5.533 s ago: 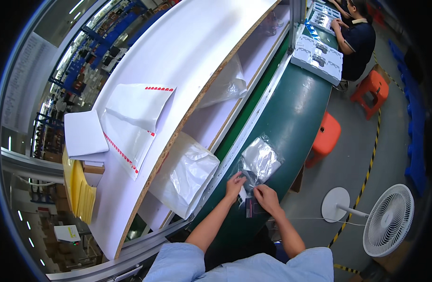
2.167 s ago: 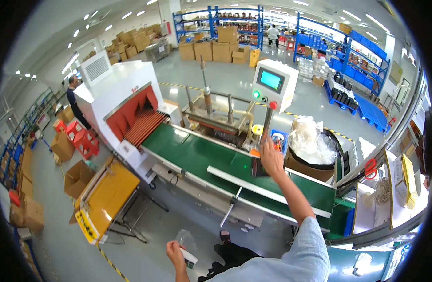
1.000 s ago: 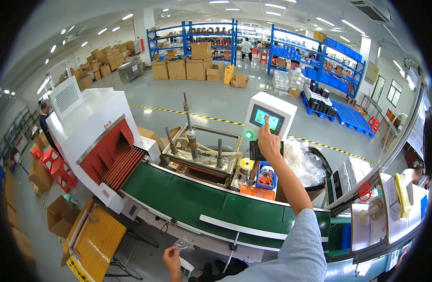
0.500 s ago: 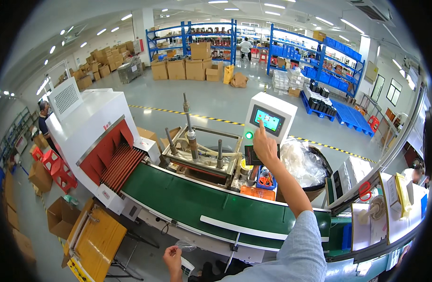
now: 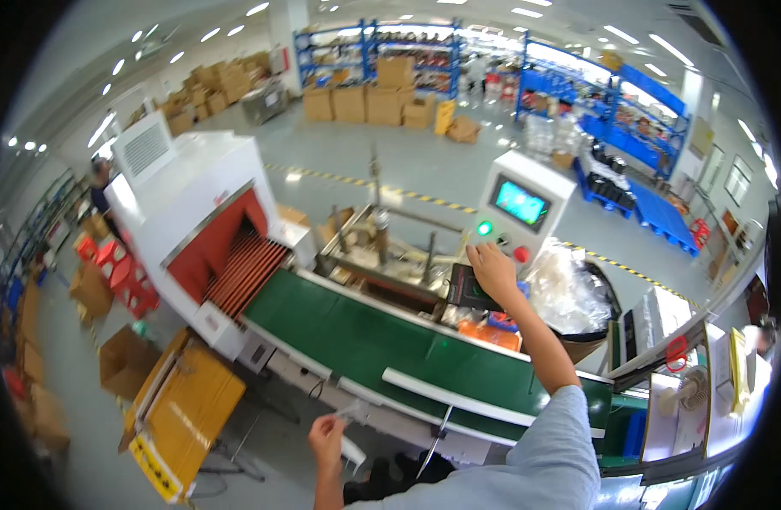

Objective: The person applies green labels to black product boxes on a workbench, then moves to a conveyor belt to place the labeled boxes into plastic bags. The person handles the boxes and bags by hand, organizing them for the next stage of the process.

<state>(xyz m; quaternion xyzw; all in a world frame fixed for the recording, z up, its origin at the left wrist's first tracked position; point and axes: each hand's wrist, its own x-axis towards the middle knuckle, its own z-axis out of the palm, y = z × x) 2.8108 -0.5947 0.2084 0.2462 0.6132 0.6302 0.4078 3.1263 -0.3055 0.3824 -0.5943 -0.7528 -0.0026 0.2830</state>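
My right hand (image 5: 494,274) is just below the green-lit button (image 5: 485,228) on a white control box (image 5: 549,183). Its fingers look bent and blurred, beside a dark flat panel (image 5: 465,287); whether they touch it I cannot tell. The box also has a lit screen (image 5: 520,203) and a red button (image 5: 521,254). Low in the view, my left hand (image 5: 326,440) is closed in a pinch on a clear plastic bag (image 5: 351,412), over the near side of the green conveyor belt (image 5: 339,340).
To the left stands a white tunnel machine (image 5: 195,183) with red curtain strips. Behind the belt is a metal frame with upright rods (image 5: 382,234). A bin of clear plastic film (image 5: 565,293) is at the right. A yellow-topped table (image 5: 190,408) stands at the lower left.
My right hand has dropped from the screen to below the green button, its pointing finger drawn back. My left hand, still on the bag, has risen slightly. The view has shifted.
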